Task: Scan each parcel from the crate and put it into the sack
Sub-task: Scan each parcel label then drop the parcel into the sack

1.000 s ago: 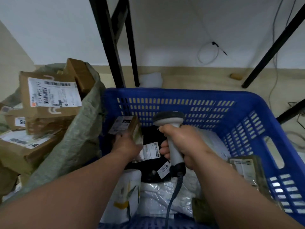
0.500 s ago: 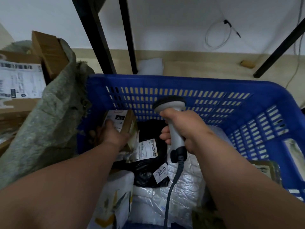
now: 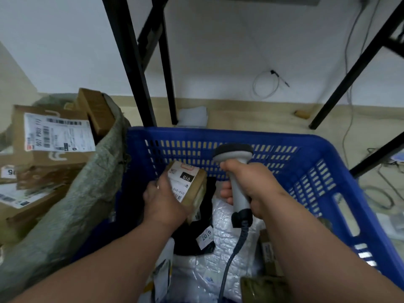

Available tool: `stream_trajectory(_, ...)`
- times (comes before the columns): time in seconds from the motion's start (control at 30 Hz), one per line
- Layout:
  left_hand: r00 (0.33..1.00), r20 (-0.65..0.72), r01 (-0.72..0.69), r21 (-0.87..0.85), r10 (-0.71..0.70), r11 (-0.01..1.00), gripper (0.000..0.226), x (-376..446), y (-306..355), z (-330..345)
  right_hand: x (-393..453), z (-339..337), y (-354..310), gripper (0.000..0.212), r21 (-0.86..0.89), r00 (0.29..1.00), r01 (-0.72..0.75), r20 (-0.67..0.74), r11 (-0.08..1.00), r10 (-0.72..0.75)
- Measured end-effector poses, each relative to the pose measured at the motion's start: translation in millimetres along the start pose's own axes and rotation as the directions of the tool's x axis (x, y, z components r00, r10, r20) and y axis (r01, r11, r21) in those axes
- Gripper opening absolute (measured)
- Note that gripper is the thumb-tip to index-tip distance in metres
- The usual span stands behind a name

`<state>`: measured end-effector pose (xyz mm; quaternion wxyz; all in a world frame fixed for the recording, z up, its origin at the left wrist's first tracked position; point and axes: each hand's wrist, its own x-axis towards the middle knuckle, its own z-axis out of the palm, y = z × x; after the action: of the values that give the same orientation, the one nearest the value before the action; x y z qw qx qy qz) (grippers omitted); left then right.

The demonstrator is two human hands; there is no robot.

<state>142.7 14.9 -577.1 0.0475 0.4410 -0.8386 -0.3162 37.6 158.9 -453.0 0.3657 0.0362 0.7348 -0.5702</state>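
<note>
Blue slotted crate (image 3: 273, 138) fills the middle, with the grey-green woven sack (image 3: 87, 193) pressed against its left wall. Left hand (image 3: 164, 200) grips a small cardboard parcel (image 3: 194, 184), fingers wrapped round its left side, white label with "010" facing up. The parcel is lifted, tilted, inside the crate near the far-left corner, over a black poly bag (image 3: 192, 241). Right hand (image 3: 253, 189) is clenched round the handle of a grey barcode scanner (image 3: 235, 171), head up near the crate's far wall, just right of the parcel and not touching it. The scanner's cable (image 3: 231, 259) hangs down toward the crate's near edge.

Crate contents: the black poly bag with a "2019" tag, a white bubble mailer (image 3: 223, 248) under and right of it, a white-and-yellow mailer (image 3: 161, 278) at the near-left, brown parcels along the right wall (image 3: 269, 250), an olive packet (image 3: 262, 289) at the near edge.

Sack contents: several cardboard boxes, the top one (image 3: 54, 136) with a large barcode label, a narrow box (image 3: 96, 110) standing on end behind it, more labelled boxes below (image 3: 26, 193).

Black shelf legs (image 3: 131, 62) rise behind the crate; a looped white cable (image 3: 265, 84) hangs on the wall.
</note>
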Motion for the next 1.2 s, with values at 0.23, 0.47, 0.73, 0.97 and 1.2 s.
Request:
stream_trajectory(0.23, 0.944, -0.119, -0.312, -0.010, 0.308, 0.950, 0.108, -51.6, 49.2, -88.0, -96.1, -9.4, -21.5, 0.019, 0.038, 0.989, 0.149, -0.006, 0.988, -0.149)
stream_trajectory(0.47, 0.862, -0.295, -0.440, -0.036, 0.411, 0.897, 0.119, -88.3, 34.5, -189.0, -186.7, 14.9, -39.2, 0.019, 0.136, 0.945, 0.285, 0.126, 0.949, -0.302)
stream_trajectory(0.73, 0.854, -0.350, -0.435, -0.075, 0.385, 0.897, 0.127, -104.2, -2.0, -254.7, -212.6, 45.0, -41.6, 0.016, -0.080, 0.876, 0.434, 0.268, 0.897, -0.400)
stream_trajectory(0.97, 0.854, -0.193, -0.505, -0.088, 0.483, 0.859, 0.122, -99.5, -27.1, -288.4, -219.8, 56.0, -50.6, 0.027, -0.291, 0.798, 0.589, 0.361, 0.754, -0.483)
stream_trajectory(1.2, 0.855, -0.016, -0.518, 0.007, 0.518, 0.856, 0.121, -99.0, -50.4, -308.1, -220.4, 75.0, -49.5, 0.010, -0.480, 0.677, 0.736, 0.508, 0.477, -0.533)
